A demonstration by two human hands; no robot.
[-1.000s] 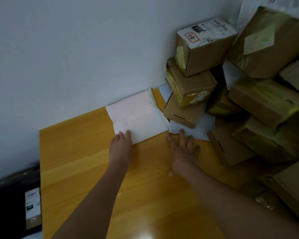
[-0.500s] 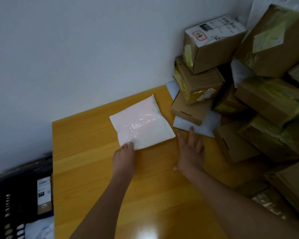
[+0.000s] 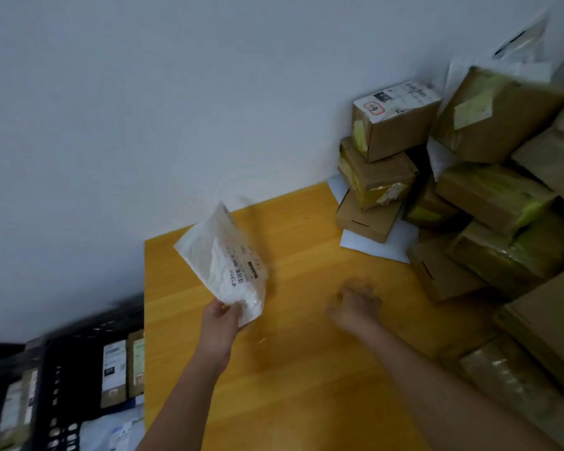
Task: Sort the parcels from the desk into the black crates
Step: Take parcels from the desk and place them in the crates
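Observation:
My left hand (image 3: 220,320) grips the near corner of a white plastic mailer bag (image 3: 223,258) and holds it tilted up above the yellow wooden desk (image 3: 300,369), its printed label facing me. My right hand (image 3: 355,304) hovers over the desk to the right with its fingers loosely curled and nothing in it; it is blurred. A black perforated crate (image 3: 66,385) stands below the desk's left edge and holds several boxed and bagged parcels.
A pile of brown cardboard boxes (image 3: 489,203) fills the right side of the desk and the corner by the white wall. A stack of three small boxes (image 3: 376,167) stands on a flat white envelope (image 3: 375,245). More white bags lie behind the pile.
My left hand has lifted the white mailer off the desk, turned it label side up and carried it left toward the crate. My right hand has drawn back from the envelope and curled.

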